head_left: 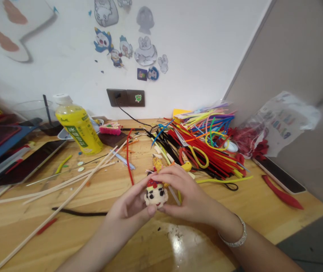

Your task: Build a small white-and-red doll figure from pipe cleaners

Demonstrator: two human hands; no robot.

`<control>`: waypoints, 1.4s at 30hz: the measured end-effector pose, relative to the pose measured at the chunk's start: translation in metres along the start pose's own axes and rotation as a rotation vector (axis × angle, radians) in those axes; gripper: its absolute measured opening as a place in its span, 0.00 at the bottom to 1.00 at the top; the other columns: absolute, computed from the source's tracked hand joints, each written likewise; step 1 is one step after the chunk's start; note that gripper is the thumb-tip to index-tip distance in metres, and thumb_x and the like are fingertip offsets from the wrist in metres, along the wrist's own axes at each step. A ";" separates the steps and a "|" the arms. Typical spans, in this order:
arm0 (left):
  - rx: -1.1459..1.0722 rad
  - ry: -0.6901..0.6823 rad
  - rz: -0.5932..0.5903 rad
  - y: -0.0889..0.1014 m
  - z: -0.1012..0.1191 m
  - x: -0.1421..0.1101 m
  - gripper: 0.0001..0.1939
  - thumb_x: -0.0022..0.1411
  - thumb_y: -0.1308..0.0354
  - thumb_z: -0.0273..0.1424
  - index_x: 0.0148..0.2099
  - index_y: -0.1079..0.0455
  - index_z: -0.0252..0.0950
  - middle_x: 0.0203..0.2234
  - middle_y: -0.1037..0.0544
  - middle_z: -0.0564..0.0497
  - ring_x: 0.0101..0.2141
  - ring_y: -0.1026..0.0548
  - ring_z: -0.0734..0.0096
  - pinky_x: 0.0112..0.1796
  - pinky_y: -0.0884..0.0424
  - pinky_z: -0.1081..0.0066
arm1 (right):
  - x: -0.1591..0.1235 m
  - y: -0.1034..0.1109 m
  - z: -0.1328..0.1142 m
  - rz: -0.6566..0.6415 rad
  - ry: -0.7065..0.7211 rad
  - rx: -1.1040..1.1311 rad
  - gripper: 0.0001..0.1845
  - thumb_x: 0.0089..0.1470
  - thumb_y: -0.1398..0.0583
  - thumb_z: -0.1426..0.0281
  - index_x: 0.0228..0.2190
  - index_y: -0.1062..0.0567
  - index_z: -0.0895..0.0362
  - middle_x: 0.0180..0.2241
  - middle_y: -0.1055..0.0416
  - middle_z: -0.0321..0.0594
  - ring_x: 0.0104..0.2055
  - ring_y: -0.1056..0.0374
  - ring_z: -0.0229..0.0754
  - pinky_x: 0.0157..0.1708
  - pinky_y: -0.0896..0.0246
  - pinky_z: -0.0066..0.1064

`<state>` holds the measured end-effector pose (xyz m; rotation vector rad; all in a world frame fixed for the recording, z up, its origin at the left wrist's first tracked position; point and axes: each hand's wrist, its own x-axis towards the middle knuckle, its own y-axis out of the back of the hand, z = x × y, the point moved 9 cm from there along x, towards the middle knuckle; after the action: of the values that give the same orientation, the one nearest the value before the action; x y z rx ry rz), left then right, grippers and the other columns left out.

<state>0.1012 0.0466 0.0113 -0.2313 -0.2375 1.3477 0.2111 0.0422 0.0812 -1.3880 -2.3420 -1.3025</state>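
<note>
Between my two hands, above the front of the wooden table, is a small doll head (pixel 157 195) with a pale face, black eyes and brows, and a red and yellow headpiece. My left hand (pixel 134 202) holds it from the left, thumb near the chin. From the right, my right hand (pixel 182 190) grips it, fingers bent over the top and thumb by the lower right cheek. A yellow piece (pixel 157 163) rises behind the headpiece. The back of the head is hidden.
Behind my right hand lie red pipe cleaners (pixel 207 155) with yellow-handled scissors (pixel 198 155) on top. A yellow drink bottle (pixel 79 126) stands at the back left. Wooden sticks (pixel 76 189) cross the left side. A plastic bag (pixel 277 121) sits at the right.
</note>
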 end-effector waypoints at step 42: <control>-0.031 -0.030 -0.029 -0.009 0.011 -0.002 0.25 0.50 0.35 0.27 0.51 0.30 0.46 0.51 0.26 0.49 0.46 0.26 0.63 0.44 0.29 0.72 | -0.009 0.011 -0.028 0.214 0.284 -0.149 0.03 0.55 0.44 0.73 0.32 0.30 0.57 0.34 0.33 0.41 0.38 0.36 0.39 0.38 0.38 0.33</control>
<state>0.1054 0.0434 0.0247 -0.2326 -0.2856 1.3206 0.2164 0.0181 0.1005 -1.3451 -1.8938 -1.5202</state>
